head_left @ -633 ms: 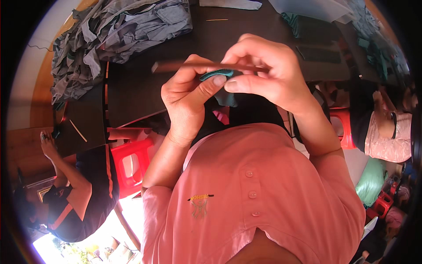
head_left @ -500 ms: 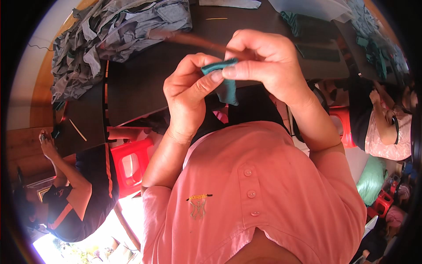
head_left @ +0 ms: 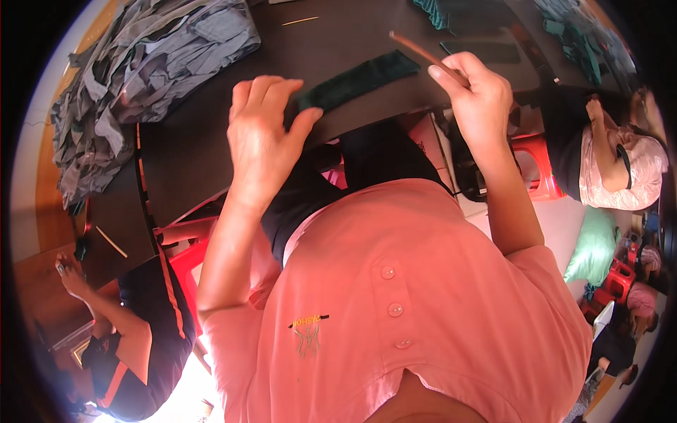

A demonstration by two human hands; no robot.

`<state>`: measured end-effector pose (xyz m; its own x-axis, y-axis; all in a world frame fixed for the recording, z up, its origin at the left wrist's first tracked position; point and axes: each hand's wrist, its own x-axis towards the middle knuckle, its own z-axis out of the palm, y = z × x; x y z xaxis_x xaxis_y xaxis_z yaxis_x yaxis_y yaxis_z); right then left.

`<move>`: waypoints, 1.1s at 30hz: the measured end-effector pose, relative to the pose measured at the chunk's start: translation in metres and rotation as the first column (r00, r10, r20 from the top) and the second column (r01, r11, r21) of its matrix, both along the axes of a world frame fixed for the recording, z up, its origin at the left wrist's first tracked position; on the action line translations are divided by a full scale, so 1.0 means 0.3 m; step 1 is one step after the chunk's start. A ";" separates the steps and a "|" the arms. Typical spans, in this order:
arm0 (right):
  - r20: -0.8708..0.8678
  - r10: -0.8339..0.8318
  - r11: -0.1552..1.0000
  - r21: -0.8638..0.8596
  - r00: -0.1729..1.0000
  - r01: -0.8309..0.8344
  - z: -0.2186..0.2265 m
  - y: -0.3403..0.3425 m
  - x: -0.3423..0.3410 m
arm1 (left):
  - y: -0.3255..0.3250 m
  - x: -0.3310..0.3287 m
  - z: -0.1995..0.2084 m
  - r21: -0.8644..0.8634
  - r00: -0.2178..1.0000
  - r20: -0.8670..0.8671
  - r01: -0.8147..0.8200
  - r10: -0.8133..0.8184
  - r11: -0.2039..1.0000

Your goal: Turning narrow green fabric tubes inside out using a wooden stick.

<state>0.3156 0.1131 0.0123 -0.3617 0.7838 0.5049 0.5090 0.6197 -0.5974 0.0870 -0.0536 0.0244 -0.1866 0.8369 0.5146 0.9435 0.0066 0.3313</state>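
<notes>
A dark green fabric strip [head_left: 361, 79] lies lengthwise on the dark table in front of me. At its left end is my left hand [head_left: 262, 141], open, with the thumb spread apart from the fingers; whether the fingertips touch the cloth I cannot tell. My right hand [head_left: 481, 99] is closed around a thin brown stick [head_left: 417, 48], just off the strip's right end. The stick's free end points up and to the left over the table.
A large heap of grey fabric [head_left: 166, 77] covers the far left. Another flat dark green piece [head_left: 486, 51] and a crumpled teal cloth [head_left: 432, 13] lie at the far right. A slim yellowish stick [head_left: 301, 21] is at the back. People sit on both sides, with red stools [head_left: 539, 168] nearby.
The small folded green cloth is no longer pinched between both hands; a green strip now lies flat on the table. My hands have moved apart, the right one still holding the brown stick.
</notes>
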 end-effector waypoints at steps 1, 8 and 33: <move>0.025 -0.010 0.995 0.094 1.000 0.008 -0.010 -0.006 0.021 | -0.018 0.010 0.002 -0.004 1.000 0.003 0.011 -0.011 1.000; 0.465 0.192 0.877 0.315 0.864 -0.364 -0.058 -0.097 -0.184 | 0.006 0.035 -0.027 -0.262 0.947 -0.165 0.226 -0.275 0.938; 0.540 0.200 0.904 0.221 0.818 -0.366 -0.080 0.011 0.027 | -0.301 0.026 -0.154 0.064 0.998 -0.027 -0.054 0.055 0.997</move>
<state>0.3237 0.1165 -0.0118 -0.8070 0.4452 0.3880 0.4542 0.8878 -0.0739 0.0947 -0.1439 -0.0219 -0.2155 0.7916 0.5718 0.9514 0.0382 0.3057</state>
